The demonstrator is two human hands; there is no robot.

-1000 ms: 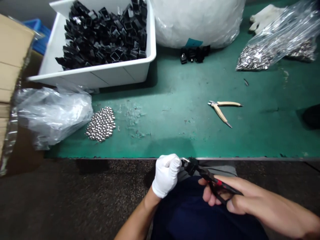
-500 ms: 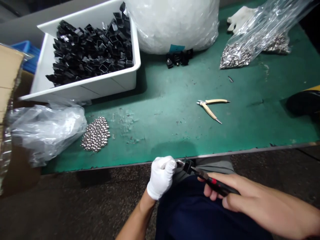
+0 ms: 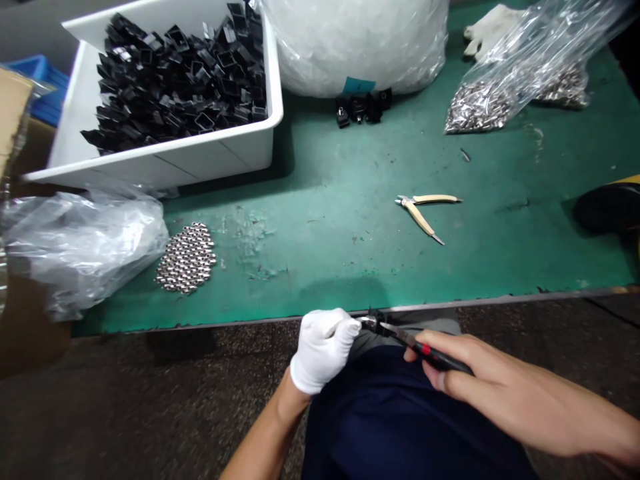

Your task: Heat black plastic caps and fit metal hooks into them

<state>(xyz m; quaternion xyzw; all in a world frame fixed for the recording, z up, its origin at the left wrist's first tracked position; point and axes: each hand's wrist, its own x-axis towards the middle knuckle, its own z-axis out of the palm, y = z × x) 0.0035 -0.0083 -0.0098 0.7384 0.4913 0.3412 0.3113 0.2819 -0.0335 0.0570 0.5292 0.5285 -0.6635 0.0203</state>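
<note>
My left hand, in a white glove, is closed in a fist just below the table's front edge, pinching a small part that I cannot make out. My bare right hand is closed round the black-and-red handles of a pair of pliers. The pliers' jaws meet the small part at my left fingertips. Both hands hover over my lap, close together.
On the green table lie a pile of small silver parts, cream-handled pliers, a white bin of black plastic pieces, a few loose black pieces, clear bags of metal parts, a crumpled plastic bag and a large white bag.
The pliers' handles have been squeezed together and the tool now lies flatter. My hands stayed close together below the table edge while the view shifted slightly.
</note>
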